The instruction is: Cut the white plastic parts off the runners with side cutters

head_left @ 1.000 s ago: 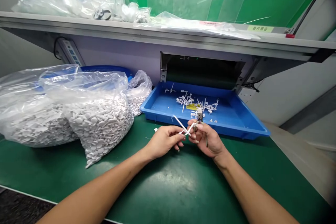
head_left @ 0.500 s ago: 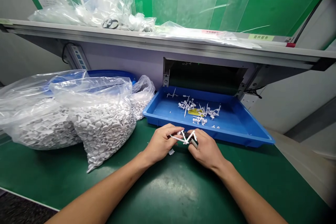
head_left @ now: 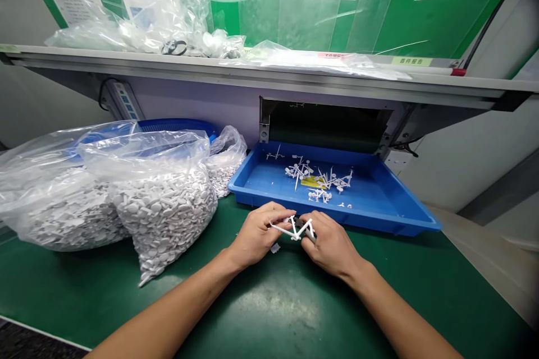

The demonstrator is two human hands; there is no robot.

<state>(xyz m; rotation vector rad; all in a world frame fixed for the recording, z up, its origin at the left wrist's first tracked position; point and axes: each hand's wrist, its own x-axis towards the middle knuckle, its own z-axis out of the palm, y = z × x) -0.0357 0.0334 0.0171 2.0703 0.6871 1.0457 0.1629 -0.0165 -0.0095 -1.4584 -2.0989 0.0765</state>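
My left hand (head_left: 256,236) pinches a branching white plastic sprue (head_left: 295,234) between thumb and fingers, just above the green tabletop. Wrapped around a small pair of nippers (head_left: 299,222), my right hand (head_left: 335,242) meets the sprue from the other side. The dark head of the nippers shows behind the white branches; most of the handles lie hidden in my palm. Both hands are close together, and one sprue arm reaches the right fingers. Below the left fingertips a small white plastic piece (head_left: 275,248) rests on the table.
Beyond my hands stands a blue tray (head_left: 252,197) with several white sprues (head_left: 334,179) in it. Clear bags (head_left: 168,207) full of small white parts sit at the left, before a blue basket (head_left: 181,124). A shelf edge (head_left: 236,70) overhangs the back, above a dark wall opening (head_left: 324,126).
The sprue has tilted slightly between my hands, and its middle joint sits a little lower. Both hands keep their hold. The whole view has shifted slightly.
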